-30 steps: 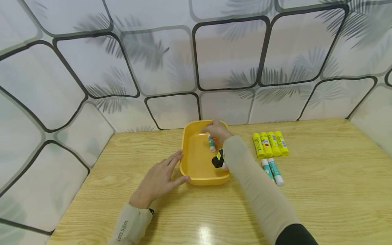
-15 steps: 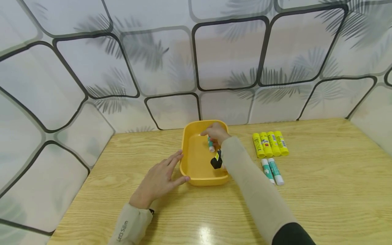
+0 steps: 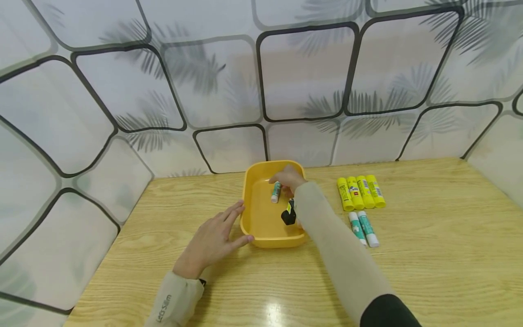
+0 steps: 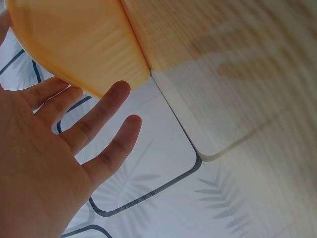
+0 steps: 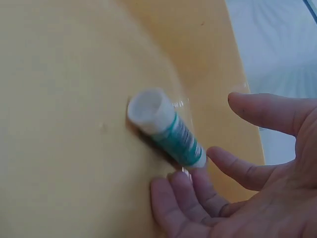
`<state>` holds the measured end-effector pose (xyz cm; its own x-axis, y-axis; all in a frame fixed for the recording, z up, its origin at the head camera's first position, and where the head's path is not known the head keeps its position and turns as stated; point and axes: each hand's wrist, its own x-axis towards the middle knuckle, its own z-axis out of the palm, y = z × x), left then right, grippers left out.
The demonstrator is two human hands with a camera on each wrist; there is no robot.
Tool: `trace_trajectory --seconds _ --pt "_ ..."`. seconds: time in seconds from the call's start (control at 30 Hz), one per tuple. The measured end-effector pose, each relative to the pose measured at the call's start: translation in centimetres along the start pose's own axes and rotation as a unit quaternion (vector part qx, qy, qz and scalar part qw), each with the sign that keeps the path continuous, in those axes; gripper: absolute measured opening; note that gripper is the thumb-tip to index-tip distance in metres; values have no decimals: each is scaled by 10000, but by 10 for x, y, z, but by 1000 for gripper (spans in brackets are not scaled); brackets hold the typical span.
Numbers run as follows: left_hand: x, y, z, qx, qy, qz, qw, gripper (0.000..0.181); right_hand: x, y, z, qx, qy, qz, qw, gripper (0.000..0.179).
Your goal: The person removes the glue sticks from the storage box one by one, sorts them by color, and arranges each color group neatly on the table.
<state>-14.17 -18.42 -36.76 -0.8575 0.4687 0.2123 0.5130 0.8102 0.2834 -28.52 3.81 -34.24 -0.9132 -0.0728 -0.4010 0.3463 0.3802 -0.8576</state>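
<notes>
A green-and-white glue stick [image 5: 181, 139] lies in the yellow plastic tray [image 3: 263, 242], tilted toward its back right. My right hand [image 3: 289, 178] is inside the tray at the stick's far end. In the right wrist view that hand's fingertips [image 5: 214, 151] are at the white end of the stick, while the uppermost digit stands apart from it. Nothing is gripped there. At the tray's left side my left hand [image 3: 214, 238] touches the rim with its fingers spread, and in the left wrist view the fingers [image 4: 106, 116] reach along the tray's outer wall.
To the right of the tray, several yellow glue sticks [image 3: 361, 192] lie side by side on the wooden table [image 3: 441, 254]. Just in front of them are two green-and-white glue sticks [image 3: 367, 229]. A patterned wall covering [image 3: 302, 141] stands right behind the tray.
The near end of the glue stick in the tray has swung to the left, so the stick now slants the other way. My left hand and the tray have stayed put.
</notes>
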Motion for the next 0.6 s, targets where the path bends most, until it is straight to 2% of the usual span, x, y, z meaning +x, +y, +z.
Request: trace_trajectory --seconds 0.2,0.4,0.6 --pt "0 0 0 17 -7 18 10000 80 -5 0 6 916 -527 115 9943 75" --pt "0 0 -1 91 -59 3 9999 81 0 -1 14 1587 -1055 55 9817 68" --pt "0 -1 -1 96 -85 17 9999 81 6 -1 23 1926 -1400 16 9712 63"
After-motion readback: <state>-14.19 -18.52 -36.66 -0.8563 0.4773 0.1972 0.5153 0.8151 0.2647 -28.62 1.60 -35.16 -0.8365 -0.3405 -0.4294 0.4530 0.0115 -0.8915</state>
